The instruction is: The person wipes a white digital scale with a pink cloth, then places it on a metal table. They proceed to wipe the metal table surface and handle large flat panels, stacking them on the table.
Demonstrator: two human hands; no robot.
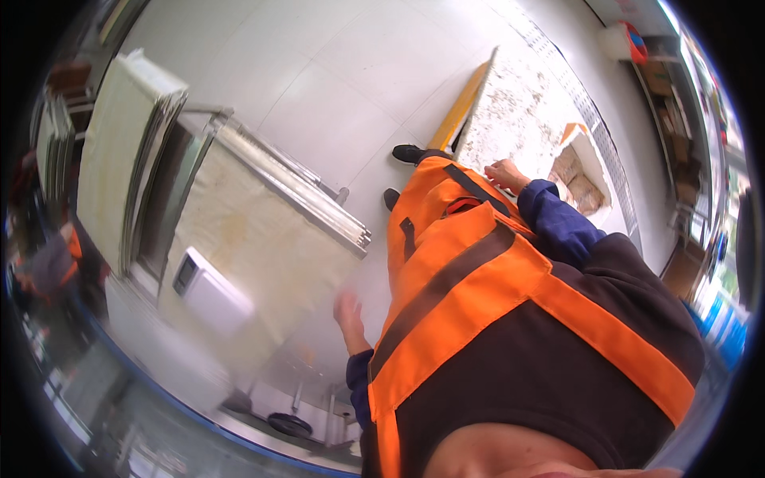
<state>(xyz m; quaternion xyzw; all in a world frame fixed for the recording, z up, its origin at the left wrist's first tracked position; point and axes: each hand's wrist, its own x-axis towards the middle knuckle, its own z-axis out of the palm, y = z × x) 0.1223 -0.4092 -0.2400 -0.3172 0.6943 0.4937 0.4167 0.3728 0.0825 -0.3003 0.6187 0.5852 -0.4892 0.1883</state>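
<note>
My left hand (349, 313), blurred and empty, hangs with its fingers apart at the right of a cloth-covered surface (269, 239). On that cream cloth lies a white device (218, 293) with a small dark display, perhaps a scale. My right hand (505, 176) is over the near edge of a white, dirt-speckled board (508, 113), its fingers loosely bent with nothing seen in them; whether it touches the board cannot be told. Just right of it stands a white box (597, 155), seemingly foam, holding brownish packages (583, 185).
A tall cream stack of panels (119, 155) stands at the left, and thin metal-edged frames (293, 185) lie along the covered surface. A yellow support (460, 107) is under the board. Shelves with boxes (669, 119) line the right. Another person (54, 263) is at the far left.
</note>
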